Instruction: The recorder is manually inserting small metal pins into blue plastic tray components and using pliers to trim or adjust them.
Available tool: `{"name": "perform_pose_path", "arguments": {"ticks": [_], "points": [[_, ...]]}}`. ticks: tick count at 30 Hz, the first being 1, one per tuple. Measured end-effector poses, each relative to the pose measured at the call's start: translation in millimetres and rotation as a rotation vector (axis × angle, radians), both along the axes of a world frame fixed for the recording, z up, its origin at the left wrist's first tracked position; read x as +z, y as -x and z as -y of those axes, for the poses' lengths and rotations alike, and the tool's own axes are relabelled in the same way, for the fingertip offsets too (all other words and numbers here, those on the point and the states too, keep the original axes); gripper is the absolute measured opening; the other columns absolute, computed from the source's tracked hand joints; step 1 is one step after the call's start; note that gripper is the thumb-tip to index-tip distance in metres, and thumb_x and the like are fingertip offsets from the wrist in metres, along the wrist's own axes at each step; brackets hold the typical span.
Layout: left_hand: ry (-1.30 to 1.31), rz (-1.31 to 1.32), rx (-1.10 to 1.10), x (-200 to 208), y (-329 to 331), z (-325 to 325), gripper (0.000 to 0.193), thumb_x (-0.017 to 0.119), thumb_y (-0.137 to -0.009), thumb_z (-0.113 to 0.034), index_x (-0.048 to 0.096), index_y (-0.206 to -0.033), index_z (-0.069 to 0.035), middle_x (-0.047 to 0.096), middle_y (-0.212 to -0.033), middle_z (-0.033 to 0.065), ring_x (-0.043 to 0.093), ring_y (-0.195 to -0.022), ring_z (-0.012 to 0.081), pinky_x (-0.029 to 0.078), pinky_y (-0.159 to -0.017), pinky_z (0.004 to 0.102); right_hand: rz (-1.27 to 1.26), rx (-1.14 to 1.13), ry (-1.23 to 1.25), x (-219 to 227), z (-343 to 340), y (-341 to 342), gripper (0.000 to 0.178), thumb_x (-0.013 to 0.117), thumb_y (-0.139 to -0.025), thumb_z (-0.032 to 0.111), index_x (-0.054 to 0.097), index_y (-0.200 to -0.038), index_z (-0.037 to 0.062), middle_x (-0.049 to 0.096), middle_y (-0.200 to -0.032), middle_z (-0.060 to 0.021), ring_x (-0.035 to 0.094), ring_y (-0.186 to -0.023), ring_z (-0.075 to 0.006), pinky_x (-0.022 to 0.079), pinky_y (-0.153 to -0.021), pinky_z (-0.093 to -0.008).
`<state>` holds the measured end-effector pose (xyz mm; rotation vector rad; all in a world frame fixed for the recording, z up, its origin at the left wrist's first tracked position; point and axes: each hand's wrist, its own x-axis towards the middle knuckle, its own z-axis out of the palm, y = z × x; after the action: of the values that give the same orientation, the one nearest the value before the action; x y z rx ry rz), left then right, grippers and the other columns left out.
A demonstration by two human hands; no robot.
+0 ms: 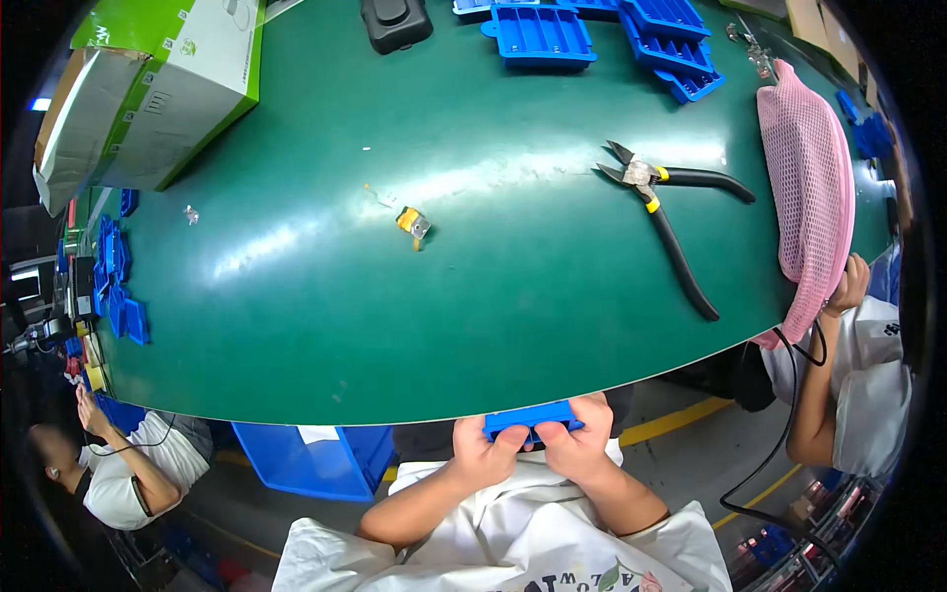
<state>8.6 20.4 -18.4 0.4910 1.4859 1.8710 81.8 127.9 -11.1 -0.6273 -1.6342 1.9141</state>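
Note:
Just off the front edge of the table, close to my body, a small blue plastic tray (533, 416) is held between both hands. My left hand (483, 454) is closed on its left end and my right hand (582, 444) on its right end, each thumb pressing the near side. My other fingers are mostly hidden beneath it. Farther up the green table (414, 326) lies a small silver part wrapped in yellow tape (413, 223). To its right, black-handled cutting pliers (641, 176) rest with jaws and handles spread.
Several blue compartment trays (543, 37) lie at the far side, beside a black case (397, 22). A green-and-white box (187, 94) stands far left. A pink mesh bag (804, 187) lies right. Below the table sits a blue bin (296, 464). People work at left (148, 464) and right (868, 385).

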Motion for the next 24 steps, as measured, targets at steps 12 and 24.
{"name": "perform_pose_path", "arguments": {"ticks": [12,24], "points": [[0.172,0.323,-0.071,31,8,-1,0.032,0.056,-0.097,-0.029,0.053,-0.11,0.0,0.059,-0.083,0.004,0.054,-0.06,0.0092,0.044,-0.051,0.0237,0.189,0.148,0.328,29,-6,-5,0.016,0.058,-0.093,0.008,0.061,-0.103,-0.0041,0.066,-0.077,-0.0072,0.065,-0.065,-0.0125,0.051,-0.059,-0.026],[0.146,0.342,-0.181,31,8,7,0.039,0.043,-0.102,-0.035,0.053,-0.115,0.0,0.058,-0.087,0.0047,0.053,-0.067,0.0087,0.043,-0.055,0.0234,0.239,0.136,0.22,26,-3,-13,0.021,0.05,-0.096,0.011,0.058,-0.104,-0.0066,0.067,-0.079,-0.0096,0.067,-0.061,-0.0167,0.054,-0.056,-0.028]]}}
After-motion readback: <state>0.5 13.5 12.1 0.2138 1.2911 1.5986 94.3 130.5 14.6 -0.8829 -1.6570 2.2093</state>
